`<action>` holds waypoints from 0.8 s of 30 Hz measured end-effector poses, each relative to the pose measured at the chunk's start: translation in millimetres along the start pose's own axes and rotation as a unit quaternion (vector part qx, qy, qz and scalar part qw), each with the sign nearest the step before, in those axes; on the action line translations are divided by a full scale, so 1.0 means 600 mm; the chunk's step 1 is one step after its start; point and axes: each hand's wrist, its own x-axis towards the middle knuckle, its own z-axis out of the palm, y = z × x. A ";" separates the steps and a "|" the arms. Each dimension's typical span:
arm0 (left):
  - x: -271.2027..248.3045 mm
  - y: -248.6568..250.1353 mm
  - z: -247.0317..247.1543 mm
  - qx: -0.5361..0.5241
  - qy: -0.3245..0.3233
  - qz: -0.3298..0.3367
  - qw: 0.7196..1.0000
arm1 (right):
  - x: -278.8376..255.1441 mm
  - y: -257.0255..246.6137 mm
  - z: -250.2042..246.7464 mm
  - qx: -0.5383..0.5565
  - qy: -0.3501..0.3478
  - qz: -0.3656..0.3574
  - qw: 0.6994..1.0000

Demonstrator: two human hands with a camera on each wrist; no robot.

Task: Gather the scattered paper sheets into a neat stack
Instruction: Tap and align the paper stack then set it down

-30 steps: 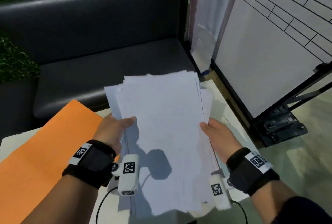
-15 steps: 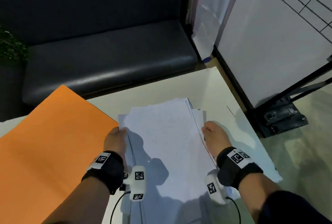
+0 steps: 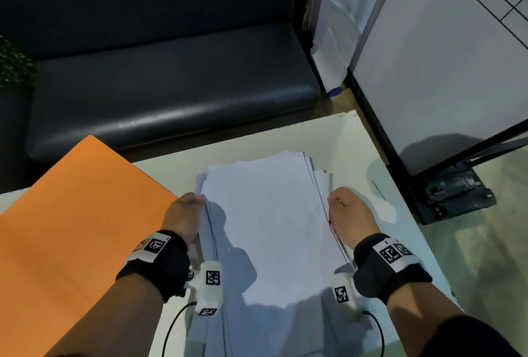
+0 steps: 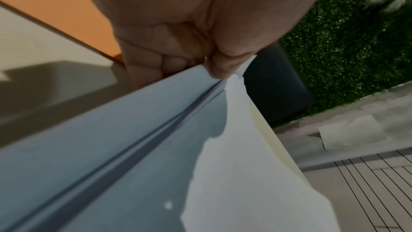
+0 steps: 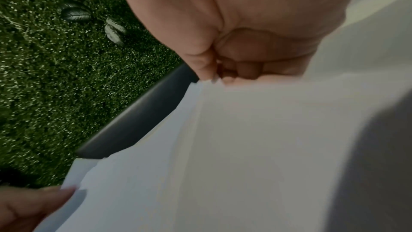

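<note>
Down at the near edge of the white table point(image 3: 368, 156), both forearms come into view, each with a black wrist strap and a small white camera unit bearing a printed marker. Between them sits the stack of white paper sheets point(image 3: 268, 230), held by its two long sides. The left hand point(image 3: 183, 218) is clamped on the stack's left edge, and the left wrist view shows it clearly: thumb on top, curled fingers point(image 4: 153, 63) underneath, pinching the layered edges of the paper point(image 4: 138, 147). Over on the other side, the right hand point(image 3: 350, 215) has the right edge, thumb and curled fingers point(image 5: 247, 70) closed on the sheets point(image 5: 223, 147) in the same way. The sheets are not squared up; several edges fan out along both sides and at the far corners, where lower pages peek past the top one. Whether the stack rests on the table or is lifted just off it, I cannot tell.

Just left of the stack, a large orange sheet point(image 3: 71, 228) lies across the table, its far corner sticking out past the table's edge. Beyond the table runs a dark padded bench seat point(image 3: 171, 90) with its backrest. Off to the far right, a white panel on a black frame point(image 3: 428, 85) stands on the floor.
</note>
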 end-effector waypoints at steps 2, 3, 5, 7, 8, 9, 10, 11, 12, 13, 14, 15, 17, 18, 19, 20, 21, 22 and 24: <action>-0.008 0.010 0.006 0.003 -0.003 0.001 1.000 | -0.003 -0.009 0.008 0.015 -0.016 -0.003 1.000; -0.008 0.010 0.009 -0.014 -0.010 -0.007 1.000 | -0.004 -0.010 0.013 0.032 -0.021 0.000 0.999; -0.011 0.006 0.011 -0.077 -0.024 -0.031 0.996 | -0.003 -0.005 0.018 0.101 -0.007 0.004 0.995; -0.022 -0.003 0.010 -0.153 -0.044 -0.055 0.986 | -0.004 0.005 0.018 0.192 0.016 0.041 0.980; -0.027 -0.011 0.011 -0.170 -0.052 -0.065 0.982 | -0.005 0.010 0.018 0.224 0.023 0.054 0.973; -0.028 -0.026 0.013 -0.167 -0.068 -0.074 0.981 | -0.007 0.013 0.019 0.243 0.031 0.057 0.968; -0.033 -0.038 0.015 -0.159 -0.082 -0.072 0.981 | -0.012 0.013 0.020 0.249 0.034 0.058 0.966; -0.032 -0.054 0.018 -0.150 -0.089 -0.071 0.982 | -0.016 0.013 0.022 0.248 0.037 0.049 0.967; -0.037 -0.061 0.022 -0.141 -0.094 -0.064 0.983 | -0.020 0.014 0.022 0.226 0.036 0.032 0.973; -0.037 -0.070 0.027 -0.146 -0.096 -0.056 0.983 | -0.025 0.016 0.023 0.196 0.033 0.009 0.980; -0.042 -0.071 0.028 -0.147 -0.093 -0.050 0.983 | -0.030 0.015 0.024 0.166 0.034 -0.014 0.985; -0.049 -0.069 0.032 -0.159 -0.084 -0.041 0.983 | -0.035 0.012 0.024 0.153 0.036 -0.030 0.987; -0.054 -0.066 0.034 -0.171 -0.066 -0.039 0.982 | -0.034 0.011 0.026 0.144 0.046 -0.033 0.988; -0.067 -0.054 0.039 -0.171 -0.068 -0.042 0.982 | -0.033 0.007 0.024 0.136 0.046 -0.021 0.989; -0.074 -0.050 0.040 -0.181 -0.075 -0.049 0.979 | -0.031 0.002 0.022 0.133 0.042 -0.013 0.990; -0.079 -0.046 0.040 -0.184 -0.076 -0.044 0.979 | -0.028 -0.003 0.021 0.134 0.032 -0.006 0.990; -0.080 -0.049 0.040 -0.185 -0.076 -0.049 0.979 | -0.026 -0.009 0.020 0.141 0.019 0.004 0.990; -0.078 -0.052 0.041 -0.178 -0.078 -0.042 0.980 | -0.025 -0.014 0.020 0.144 0.002 0.011 0.989; -0.081 -0.050 0.038 -0.185 -0.074 -0.039 0.979 | -0.024 -0.022 0.022 0.136 -0.031 0.026 0.990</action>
